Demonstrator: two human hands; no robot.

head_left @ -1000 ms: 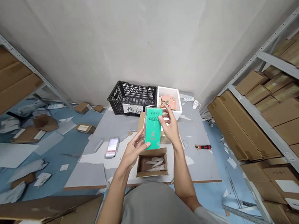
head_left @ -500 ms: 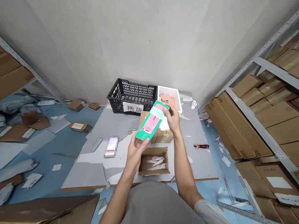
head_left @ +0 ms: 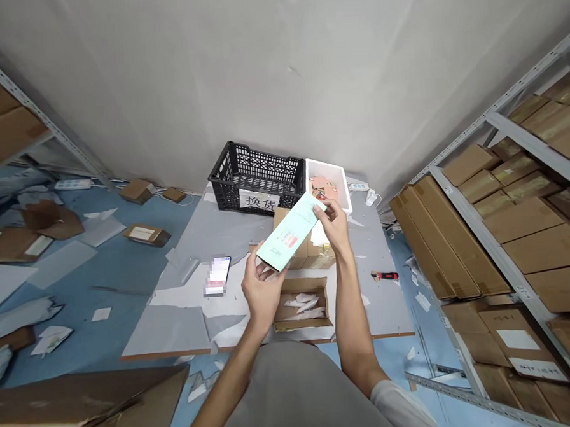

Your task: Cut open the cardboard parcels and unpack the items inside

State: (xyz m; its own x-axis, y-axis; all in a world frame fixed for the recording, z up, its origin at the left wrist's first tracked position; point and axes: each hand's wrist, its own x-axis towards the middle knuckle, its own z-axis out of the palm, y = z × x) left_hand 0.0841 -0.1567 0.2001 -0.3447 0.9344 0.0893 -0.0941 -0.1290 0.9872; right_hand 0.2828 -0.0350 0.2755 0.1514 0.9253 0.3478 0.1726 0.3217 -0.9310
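Note:
A slim pale-green box (head_left: 292, 232) is held tilted above the table, its printed face with a small red and white patch turned up. My left hand (head_left: 264, 285) grips its lower left end, thumb near the edge. At the upper right end, my right hand (head_left: 333, 222) pinches it between thumb and fingers. Below the hands sits an open cardboard box (head_left: 328, 300) with crumpled white packing inside. Behind the pale-green box stands a closed cardboard box (head_left: 316, 261), partly hidden by it and by my right hand.
On the table (head_left: 167, 328) lie a phone (head_left: 217, 275) at left and a red-black cutter (head_left: 384, 276) at right. A black crate (head_left: 226, 194) and a white foam box (head_left: 347, 194) stand at the back. Shelves with cartons (head_left: 530, 251) flank the right; packaging litters the left floor.
The slim box has been turned over: its green face with the pink picture showed before, and a pale-green face shows now. Both hands still hold its ends. The camera view has shifted slightly.

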